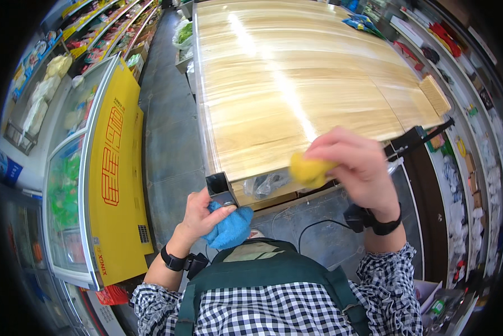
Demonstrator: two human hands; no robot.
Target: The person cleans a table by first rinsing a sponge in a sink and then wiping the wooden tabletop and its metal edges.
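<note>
My left hand [207, 215] grips a blue cloth [229, 227] together with a dark, box-shaped object [222, 189] with an open end, near the front left corner of a wood-grain table [268, 105]. Over the table's front edge, my right hand [356, 168] pinches a yellow cloth or sponge [312, 170]; both are blurred. Each wrist wears a black strap with a small device. Below the tabletop, a clear plastic bag [266, 185] lies in an open compartment.
A yellow chest freezer [117, 176] stands at left, beyond a tiled aisle. Loaded shelves [457, 138] line the right side. A black bracket-like object [417, 138] juts from the table's front right corner. A blue package [360, 23] lies at the far right, and a black cable [318, 224] runs across the floor.
</note>
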